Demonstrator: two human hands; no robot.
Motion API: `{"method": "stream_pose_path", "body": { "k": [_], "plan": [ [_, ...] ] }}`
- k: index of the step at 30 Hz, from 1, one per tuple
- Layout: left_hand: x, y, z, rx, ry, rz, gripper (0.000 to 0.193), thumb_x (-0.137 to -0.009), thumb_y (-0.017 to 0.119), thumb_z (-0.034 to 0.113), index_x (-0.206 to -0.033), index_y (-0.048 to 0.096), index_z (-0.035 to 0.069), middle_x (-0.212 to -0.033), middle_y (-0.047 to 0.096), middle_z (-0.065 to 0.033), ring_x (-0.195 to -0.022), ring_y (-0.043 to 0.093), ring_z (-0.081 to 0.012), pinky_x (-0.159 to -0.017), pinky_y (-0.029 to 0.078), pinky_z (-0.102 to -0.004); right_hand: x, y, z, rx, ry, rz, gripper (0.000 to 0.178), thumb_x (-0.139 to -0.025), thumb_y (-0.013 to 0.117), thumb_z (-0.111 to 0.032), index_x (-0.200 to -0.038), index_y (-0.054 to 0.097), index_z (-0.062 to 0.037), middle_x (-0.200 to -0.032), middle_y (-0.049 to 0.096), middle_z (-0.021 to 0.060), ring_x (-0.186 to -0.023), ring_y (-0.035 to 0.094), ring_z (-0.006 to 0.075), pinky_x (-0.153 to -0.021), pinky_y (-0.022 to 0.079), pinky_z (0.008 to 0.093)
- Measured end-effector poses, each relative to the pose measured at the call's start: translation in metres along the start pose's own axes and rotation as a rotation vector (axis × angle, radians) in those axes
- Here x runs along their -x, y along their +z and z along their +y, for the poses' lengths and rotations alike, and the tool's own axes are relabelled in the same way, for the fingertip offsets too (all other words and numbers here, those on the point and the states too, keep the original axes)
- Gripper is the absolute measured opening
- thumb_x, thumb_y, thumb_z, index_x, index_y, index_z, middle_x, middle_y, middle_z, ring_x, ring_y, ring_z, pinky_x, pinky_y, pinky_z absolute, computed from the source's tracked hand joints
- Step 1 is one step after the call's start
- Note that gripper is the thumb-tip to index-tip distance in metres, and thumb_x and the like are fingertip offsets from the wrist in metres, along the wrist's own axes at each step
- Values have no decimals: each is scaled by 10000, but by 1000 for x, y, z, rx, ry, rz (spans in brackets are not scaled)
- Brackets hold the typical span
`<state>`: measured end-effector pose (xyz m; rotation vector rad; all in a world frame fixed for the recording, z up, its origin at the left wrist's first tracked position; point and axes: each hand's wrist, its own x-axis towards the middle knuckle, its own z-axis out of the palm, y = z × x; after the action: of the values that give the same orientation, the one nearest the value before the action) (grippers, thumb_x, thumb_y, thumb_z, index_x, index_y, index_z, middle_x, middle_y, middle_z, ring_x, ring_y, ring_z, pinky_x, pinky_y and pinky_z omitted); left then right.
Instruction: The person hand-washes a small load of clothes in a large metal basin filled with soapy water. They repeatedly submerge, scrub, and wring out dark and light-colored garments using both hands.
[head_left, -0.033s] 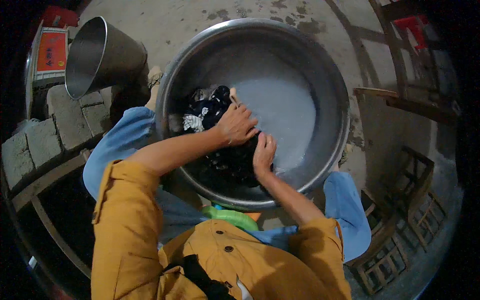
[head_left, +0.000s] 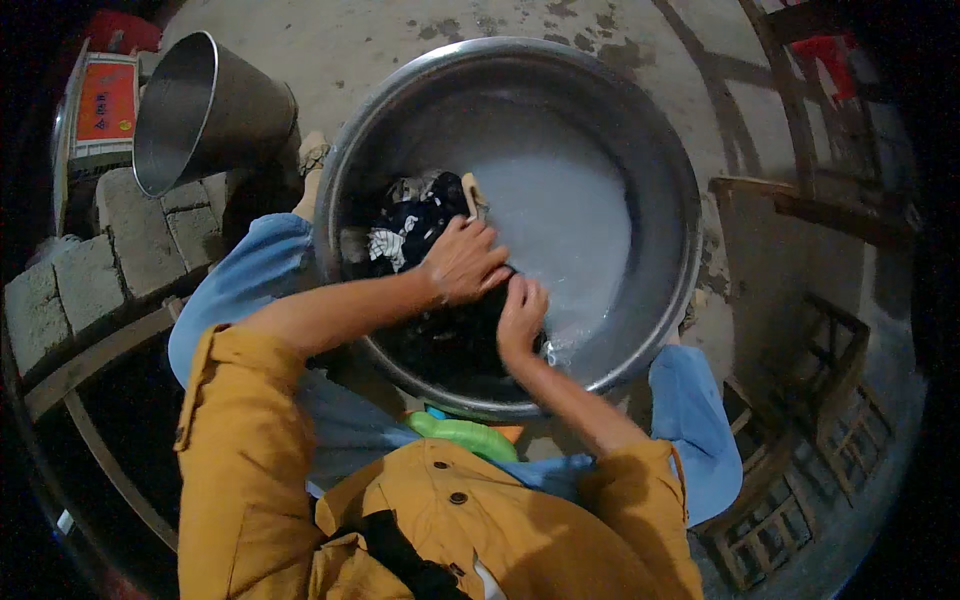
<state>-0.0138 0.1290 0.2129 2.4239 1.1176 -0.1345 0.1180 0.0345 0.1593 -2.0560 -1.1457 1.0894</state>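
A large round metal basin (head_left: 672, 190) stands between my knees, with cloudy greyish water (head_left: 575, 215) in it. Dark wet clothing (head_left: 455, 335) fills its left and near side, partly with a white pattern (head_left: 386, 247). My left hand (head_left: 462, 262) is closed on the black cloth, its fingers pointing right. Close beside it, my right hand (head_left: 522, 312) grips the same cloth, fingers curled. What lies under both palms is hidden. A pale, wooden-looking bar (head_left: 471, 192) sticks up just beyond my left hand.
At the far left a metal bucket (head_left: 255, 115) lies tilted beside grey bricks (head_left: 140, 225) and a red box (head_left: 107, 100). A green plastic thing (head_left: 462, 435) sits under the basin's near rim. Wooden frames (head_left: 800, 490) stand on the right. The concrete floor (head_left: 340, 50) has wet spots.
My left hand has shifted slightly down and left, my right hand slightly left and toward me. More of the pale bar shows. Both hands stay on the cloth.
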Motion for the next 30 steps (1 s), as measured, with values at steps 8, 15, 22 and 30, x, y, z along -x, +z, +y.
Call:
{"method": "stream_pose_path", "body": {
  "k": [8,15,22,30],
  "plan": [
    [72,47,-30,67,293,229,228,-738,585,242,-897,527,89,-885,505,-74,-888,492,-231,-834,331,-391,56,61,2,294,-331,101,245,-853,403,-231,-824,515,-15,-951,474,187,-934,427,381,-785,304,497],
    [-5,58,-33,141,134,67,222,-752,568,263,-859,526,73,-845,539,-93,-807,523,-244,-767,352,-367,-36,59,61,291,-598,75,279,-869,412,-174,-673,512,-3,-784,549,185,-759,500,351,-644,376,470],
    [-113,46,-24,398,-646,289,208,-828,496,234,-903,538,45,-938,571,-153,-786,560,-321,-739,439,-393,-175,21,32,927,-496,-223,236,-815,522,-268,-767,626,-62,-745,626,150,-665,606,309,-556,459,441],
    [-15,24,-129,282,-922,645,301,-882,414,267,-954,575,23,-951,585,-195,-905,533,-379,-775,418,-464,-152,117,-123,894,-465,-866,458,-778,528,-374,-1185,536,-163,-1173,519,172,-1109,476,344,-889,406,434]
  ]
}}
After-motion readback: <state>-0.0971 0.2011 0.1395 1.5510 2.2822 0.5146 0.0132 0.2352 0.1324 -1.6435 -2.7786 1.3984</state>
